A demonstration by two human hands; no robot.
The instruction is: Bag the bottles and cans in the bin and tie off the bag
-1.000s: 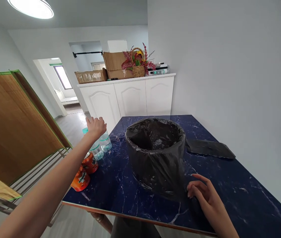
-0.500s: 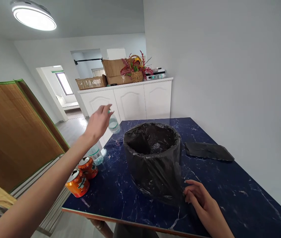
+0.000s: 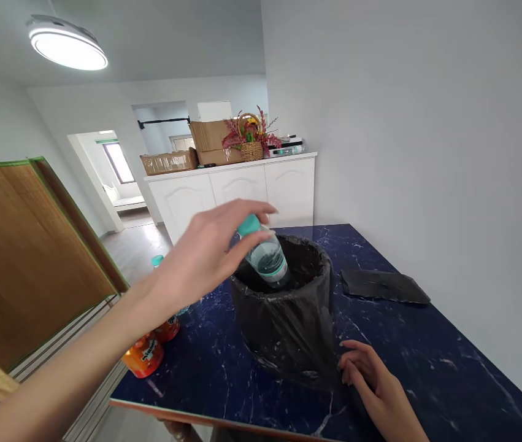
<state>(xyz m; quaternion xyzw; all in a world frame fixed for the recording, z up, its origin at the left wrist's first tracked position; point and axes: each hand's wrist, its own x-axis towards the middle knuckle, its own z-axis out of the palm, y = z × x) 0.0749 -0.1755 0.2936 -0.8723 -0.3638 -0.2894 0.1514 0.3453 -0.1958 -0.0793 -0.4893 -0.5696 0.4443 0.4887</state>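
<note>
My left hand [image 3: 217, 248] grips a clear plastic bottle [image 3: 270, 261] near its turquoise cap, with the thumb and fingers on either side. The tilted bottle hangs over the mouth of a round bin lined with a black garbage bag [image 3: 288, 331], its base just inside the rim. Low on the bin's right side, the curled fingers of my right hand [image 3: 373, 383] pinch at the bag, though the exact contact is hard to see. Two orange soda cans [image 3: 143, 356] stand at the table's left edge, partly behind my left forearm. Another bottle's turquoise cap [image 3: 157, 261] shows behind that arm.
A folded black plastic bag [image 3: 384, 286] lies on the dark blue marbled table [image 3: 426, 368], right of the bin. Behind the table, a white cabinet [image 3: 291, 190] carries cardboard boxes [image 3: 168, 162] and a flower basket [image 3: 252, 150]. A wall borders the right side.
My left hand has swung right with the bottle, from beyond the bin's left side to over its opening. My right hand stays at the bin's lower right. The view has tilted slightly.
</note>
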